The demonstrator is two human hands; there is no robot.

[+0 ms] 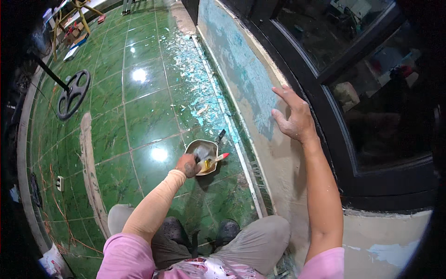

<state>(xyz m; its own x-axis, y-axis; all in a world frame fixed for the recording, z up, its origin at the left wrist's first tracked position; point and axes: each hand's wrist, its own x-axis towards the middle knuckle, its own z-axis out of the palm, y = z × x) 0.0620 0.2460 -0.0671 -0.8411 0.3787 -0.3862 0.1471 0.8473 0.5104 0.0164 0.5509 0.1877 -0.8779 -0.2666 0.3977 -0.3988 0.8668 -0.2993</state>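
Observation:
My left hand [187,166] is closed at the near left rim of a small pale container [202,141] low over the green floor, its fingers partly hidden inside. A paintbrush [215,161] with a pale, red-tipped handle lies across the container's near right side, its yellowish part inside. Just past the far right rim sticks up a black handle [221,135]; the rest of that tool is hidden. My right hand [295,116] is raised beside the low wall [253,76], fingers spread and whitish with dust, holding nothing. Patchy light blue paint and bare grey plaster cover this wall.
Blue and white paint flakes [204,100] litter the green tiles [144,109] along a white pipe [241,160] at the wall's foot. Dark-framed windows [320,74] rise at right. A black wheel on a rod [73,95] and orange cords [58,200] are at left.

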